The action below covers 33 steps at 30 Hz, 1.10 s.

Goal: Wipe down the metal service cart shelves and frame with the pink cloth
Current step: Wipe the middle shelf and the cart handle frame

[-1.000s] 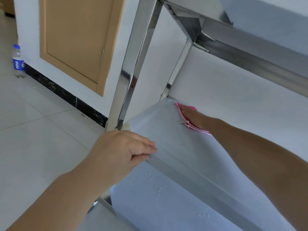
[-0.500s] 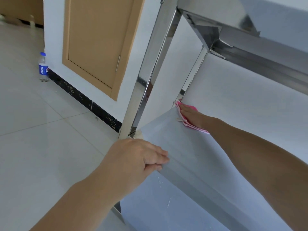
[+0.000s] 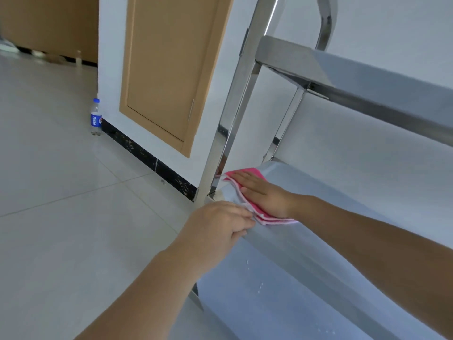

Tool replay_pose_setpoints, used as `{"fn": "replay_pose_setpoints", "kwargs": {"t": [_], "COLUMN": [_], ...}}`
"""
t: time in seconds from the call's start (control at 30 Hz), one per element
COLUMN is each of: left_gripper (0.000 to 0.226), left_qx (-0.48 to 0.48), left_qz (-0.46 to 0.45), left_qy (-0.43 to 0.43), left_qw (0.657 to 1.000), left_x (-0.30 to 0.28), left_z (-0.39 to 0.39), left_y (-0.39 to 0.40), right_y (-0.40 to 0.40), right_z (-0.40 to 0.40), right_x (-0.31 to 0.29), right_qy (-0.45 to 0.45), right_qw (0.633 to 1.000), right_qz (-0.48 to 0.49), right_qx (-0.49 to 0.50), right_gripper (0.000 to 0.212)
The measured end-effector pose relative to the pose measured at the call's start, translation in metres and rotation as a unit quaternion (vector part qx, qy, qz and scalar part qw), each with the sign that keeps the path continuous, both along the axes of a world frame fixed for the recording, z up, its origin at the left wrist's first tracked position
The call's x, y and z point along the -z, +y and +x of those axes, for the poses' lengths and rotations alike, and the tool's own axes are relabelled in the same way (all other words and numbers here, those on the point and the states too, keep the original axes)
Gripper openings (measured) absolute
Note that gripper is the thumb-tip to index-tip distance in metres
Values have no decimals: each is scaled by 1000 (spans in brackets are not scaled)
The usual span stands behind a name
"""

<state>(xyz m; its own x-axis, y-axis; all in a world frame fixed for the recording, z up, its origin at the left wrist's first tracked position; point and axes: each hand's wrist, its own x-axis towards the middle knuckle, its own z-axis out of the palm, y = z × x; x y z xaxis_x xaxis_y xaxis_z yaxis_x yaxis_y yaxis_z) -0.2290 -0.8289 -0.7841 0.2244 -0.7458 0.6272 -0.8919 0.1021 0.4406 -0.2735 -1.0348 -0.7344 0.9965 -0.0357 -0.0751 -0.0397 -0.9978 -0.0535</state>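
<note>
The pink cloth (image 3: 247, 177) has been drawn from the far corner to the middle shelf's (image 3: 306, 217) near-left corner, at 9 o'clock, pressed flat under the spread right hand (image 3: 263, 195); the left hand (image 3: 218, 224) stays curled over the shelf edge; remaining surfaces likely follow

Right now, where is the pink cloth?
The cloth lies on the middle shelf beside the front post, flat under the right hand.

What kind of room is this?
Probably an indoor utility or back-of-house room: pale tiled floor, a wooden door in a white wall, and a steel service cart being wiped.
</note>
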Motion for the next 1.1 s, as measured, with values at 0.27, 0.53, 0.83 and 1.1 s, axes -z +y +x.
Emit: {"fn": "replay_pose_setpoints", "kwargs": {"t": [0.27, 0.53, 0.83, 1.1], "left_gripper": [28, 28, 19, 17], "left_qx": [-22, -63, -112, -109], "left_qz": [74, 192, 139, 112], "left_qy": [-95, -26, -34, -46], "left_qw": [993, 979, 983, 987], "left_x": [0, 18, 4, -6], "left_z": [8, 28, 24, 9], "left_y": [56, 81, 81, 68], "right_y": [35, 76, 85, 67], "right_z": [-20, -45, -62, -73], "right_x": [-6, 3, 0, -25], "right_qy": [32, 22, -45, 52], "right_qw": [999, 997, 996, 996], "right_qz": [11, -67, -6, 76], "right_qx": [-10, -40, -72, 17], "right_gripper": [48, 61, 47, 59]}}
